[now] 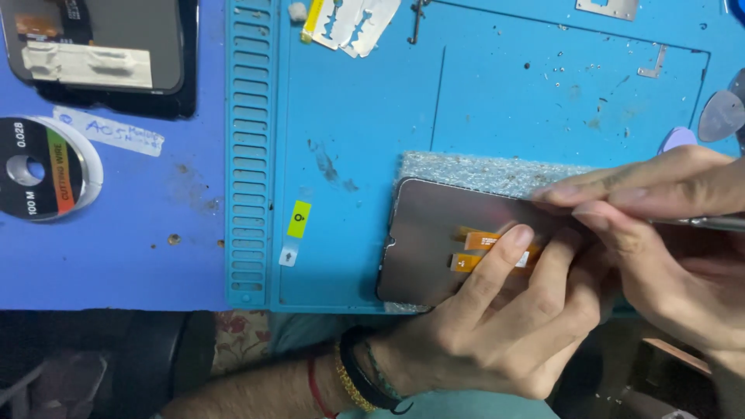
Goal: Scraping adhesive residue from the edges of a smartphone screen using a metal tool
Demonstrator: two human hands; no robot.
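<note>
Where the phone screen panel (pixel 434 240) lies back-up on a grey foam pad (pixel 481 169), near the blue mat's (pixel 357 116) front edge, it looks thin, light, brittle; orange flex cables (pixel 485 242) tear easily. Left hand (pixel 497 326) presses fingertips on the cables, gripping nothing. Right hand (pixel 667 233), closed, pinches a metal tool (pixel 706 223). Best held by its edges.

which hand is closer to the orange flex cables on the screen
Left. The left hand has fingers on the flex cables; the right hand sits to their right, holding a tool.
</note>
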